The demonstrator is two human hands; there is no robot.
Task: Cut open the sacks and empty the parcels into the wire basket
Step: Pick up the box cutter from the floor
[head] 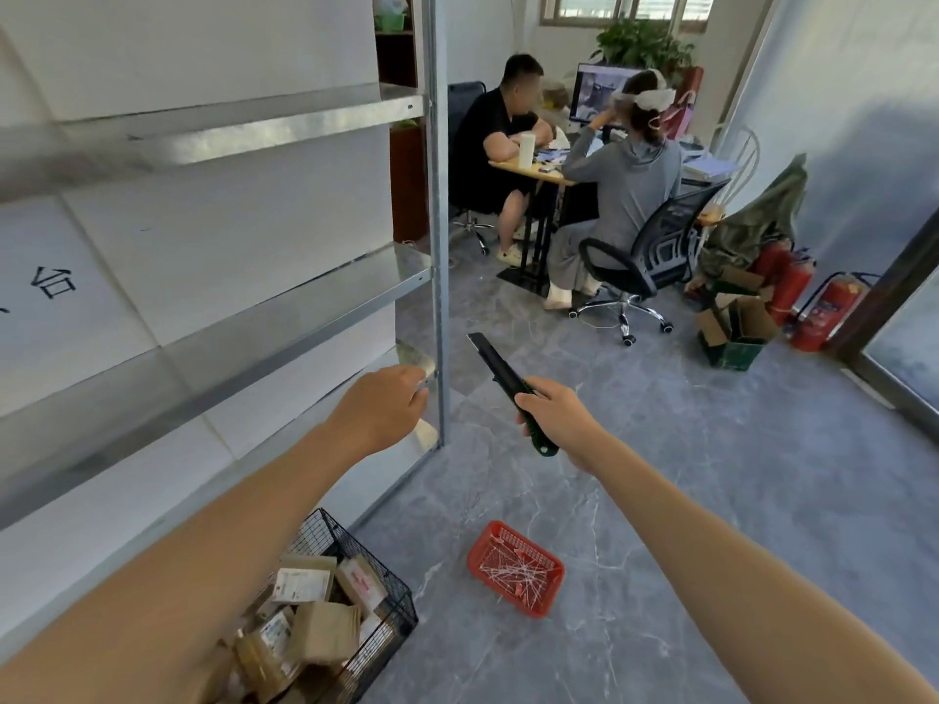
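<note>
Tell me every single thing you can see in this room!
black wire basket: one, black, floor at bottom left.
brown and white parcels: many, brown and white, inside the wire basket.
red plastic basket: one, red, middle of the floor.
thin white strips: many, white, inside the red basket.
grey metal shelving: one, grey, left side.
seated people: two, far side of the room.
black mesh office chair: one, black, under one seated person.
red fire extinguishers: two, red, right wall.
green crate of cardboard: one, green, beside the extinguishers.
black and green utility knife: one, in the right grip.
left grip: one, by the shelving post.
right grip: one, curled round the knife.
</note>
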